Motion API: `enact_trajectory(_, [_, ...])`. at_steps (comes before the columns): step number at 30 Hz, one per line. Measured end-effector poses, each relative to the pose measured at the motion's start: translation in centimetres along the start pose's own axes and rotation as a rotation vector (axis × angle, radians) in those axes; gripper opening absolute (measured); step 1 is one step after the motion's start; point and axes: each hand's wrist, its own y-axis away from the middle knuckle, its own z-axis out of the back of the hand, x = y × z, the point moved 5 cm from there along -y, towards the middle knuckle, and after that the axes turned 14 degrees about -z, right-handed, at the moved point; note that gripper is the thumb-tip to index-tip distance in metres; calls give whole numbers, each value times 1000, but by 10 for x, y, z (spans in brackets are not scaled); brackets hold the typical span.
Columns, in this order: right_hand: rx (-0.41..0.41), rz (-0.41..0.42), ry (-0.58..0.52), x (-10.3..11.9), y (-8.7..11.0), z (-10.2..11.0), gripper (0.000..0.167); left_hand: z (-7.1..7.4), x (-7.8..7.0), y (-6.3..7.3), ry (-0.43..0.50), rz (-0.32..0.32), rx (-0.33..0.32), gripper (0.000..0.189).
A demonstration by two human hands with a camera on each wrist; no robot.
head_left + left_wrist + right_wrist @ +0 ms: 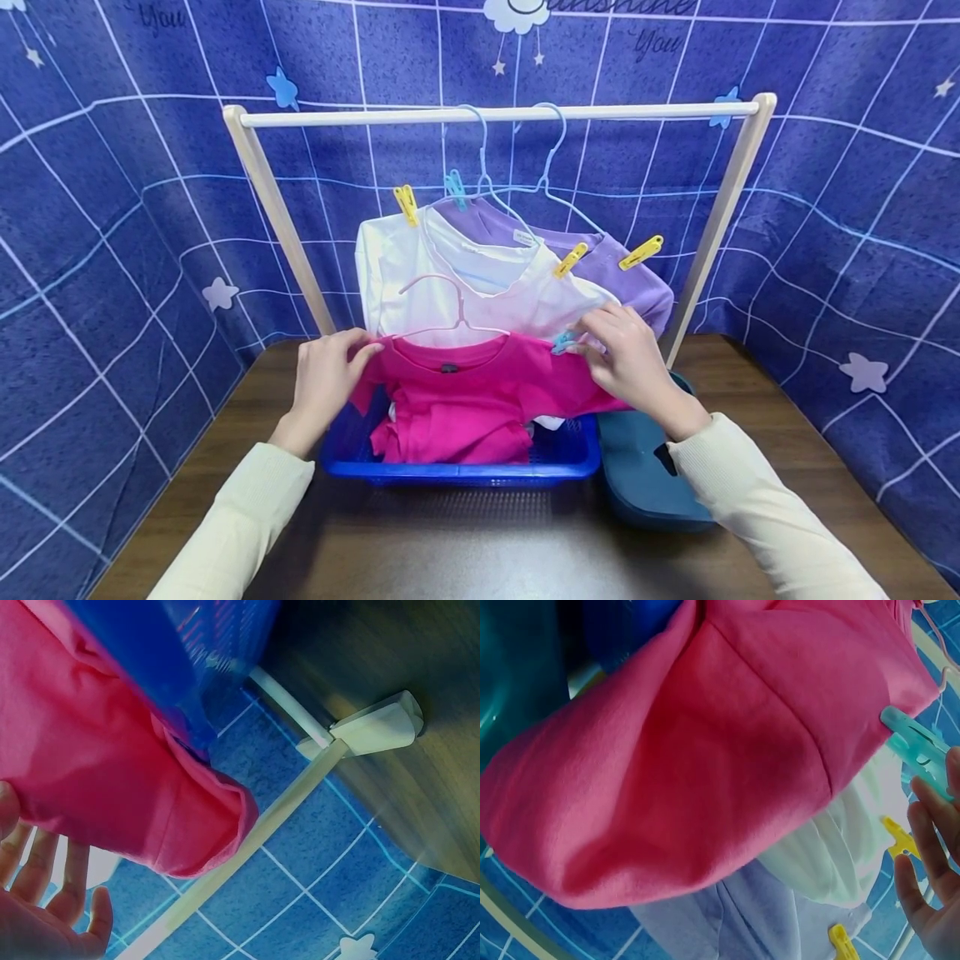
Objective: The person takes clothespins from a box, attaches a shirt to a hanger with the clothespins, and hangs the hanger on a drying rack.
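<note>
A bright pink shirt point(457, 400) is spread on a pink hanger point(461, 304), its lower part bunched over a blue basket point(457, 472). At the shirt's left shoulder, my left hand point(326, 379) pinches the fabric between thumb and fingers. In the left wrist view the pink sleeve point(150, 787) hangs beside that hand point(56, 907). My right hand point(628, 354) pinches a light-blue clothespin point(562, 342) at the right shoulder. The right wrist view shows this clothespin point(915, 746) with one end on the shirt's edge; the hanger there is mostly hidden.
Behind, a white shirt point(397, 267) and a purple shirt point(637, 287) hang from a rack's white bar point(337, 117) on blue hangers with clothespins. A dark teal container point(652, 492) stands right of the basket on the wooden table point(465, 550).
</note>
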Motion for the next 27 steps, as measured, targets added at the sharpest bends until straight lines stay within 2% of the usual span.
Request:
enact_trajectory(16, [79, -56, 4, -6, 0, -8, 19, -2, 2, 1, 5, 20, 18, 21])
enact_trajectory(27, [160, -114, 22, -10, 2, -10, 28, -1, 1, 0, -1, 17, 24, 21])
